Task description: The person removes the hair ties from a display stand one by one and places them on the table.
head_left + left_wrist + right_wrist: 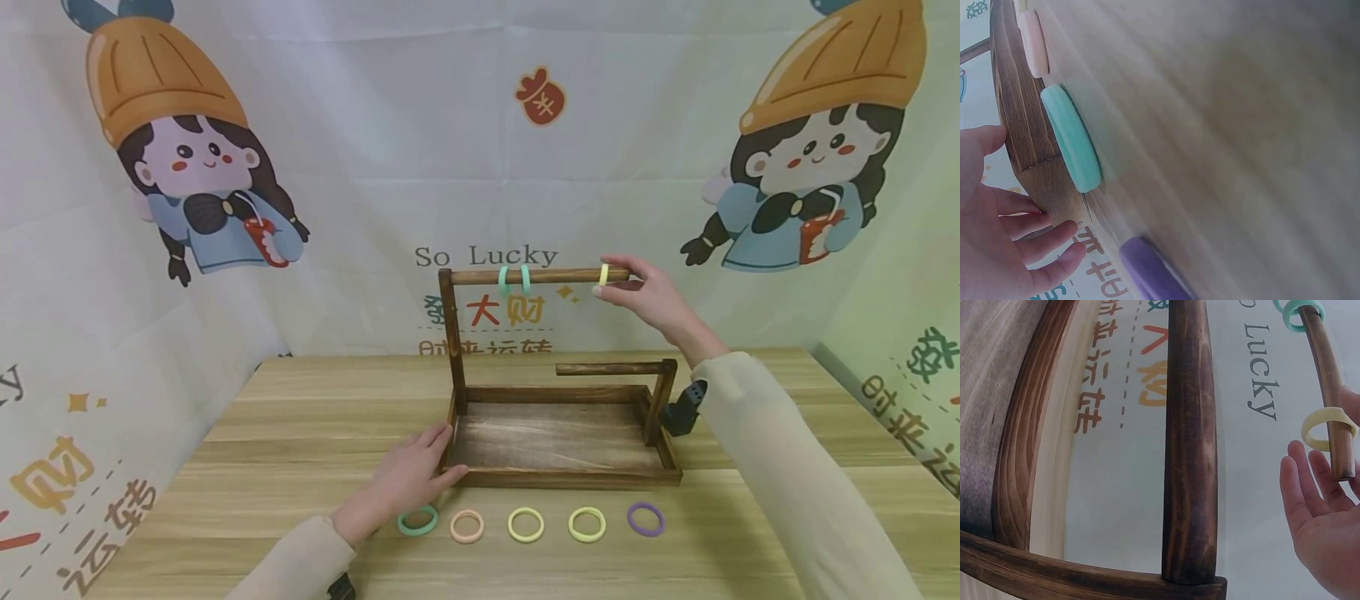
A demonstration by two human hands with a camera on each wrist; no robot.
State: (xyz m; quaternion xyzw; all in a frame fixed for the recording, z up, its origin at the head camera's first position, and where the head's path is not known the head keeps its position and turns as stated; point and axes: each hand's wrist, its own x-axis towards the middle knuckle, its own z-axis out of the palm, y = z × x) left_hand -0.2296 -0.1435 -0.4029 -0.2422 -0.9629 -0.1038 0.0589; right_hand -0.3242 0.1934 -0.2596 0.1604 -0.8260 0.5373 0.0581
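A dark wooden rack has a shallow tray base [555, 479] and two horizontal bars at different heights. On the upper bar [562, 276] hang two mint-green rings [503, 281], close together. My right hand [652, 296] pinches a pale yellow ring [1317, 428] between thumb and fingers; this ring encircles the bar near its free end. Down at the tray's front left corner, my left hand [405, 475] rests with fingers against the side and thumb on the front edge. The lower bar [607, 368] bears no rings.
Before the tray lie a green ring [417, 521], a peach ring [467, 527], two yellow rings [526, 525] and a purple ring [647, 519]. Another purple ring [1154, 272] shows in the left wrist view. A printed cloth [375, 125] hangs behind the table.
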